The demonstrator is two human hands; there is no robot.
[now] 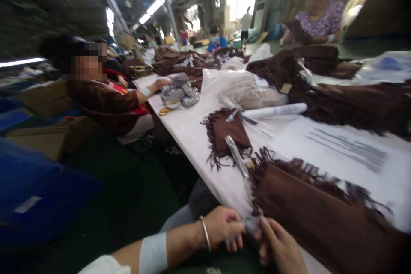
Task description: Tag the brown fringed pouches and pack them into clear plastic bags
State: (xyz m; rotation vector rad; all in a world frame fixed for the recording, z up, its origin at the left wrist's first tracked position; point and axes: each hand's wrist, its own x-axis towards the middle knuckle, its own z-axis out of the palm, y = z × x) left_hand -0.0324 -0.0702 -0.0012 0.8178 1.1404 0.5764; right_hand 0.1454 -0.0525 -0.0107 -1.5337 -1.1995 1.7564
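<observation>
My left hand [224,227] and my right hand [279,246] are close together at the near table edge, fingers pinched. Between them is a small piece of greyish see-through plastic wrap [252,224], blurred by motion. It lies at the zipper end of a large brown fringed bag [321,209], which rests flat on the table to the right. A smaller brown fringed pouch [229,130] sits farther up the table. Across its corner runs a shiny silvery wrapped strip [236,156], reaching down toward the large bag. My left wrist wears a bangle and a pale band.
The white table [189,137] holds a white roll [276,110], clear plastic bags [250,94], yellow-handled scissors [165,111] and brown fringed piles [362,102]. A co-worker [109,98] sits at left; another person [317,21] stands across. Blue sheeting [38,188] and cardboard are at left.
</observation>
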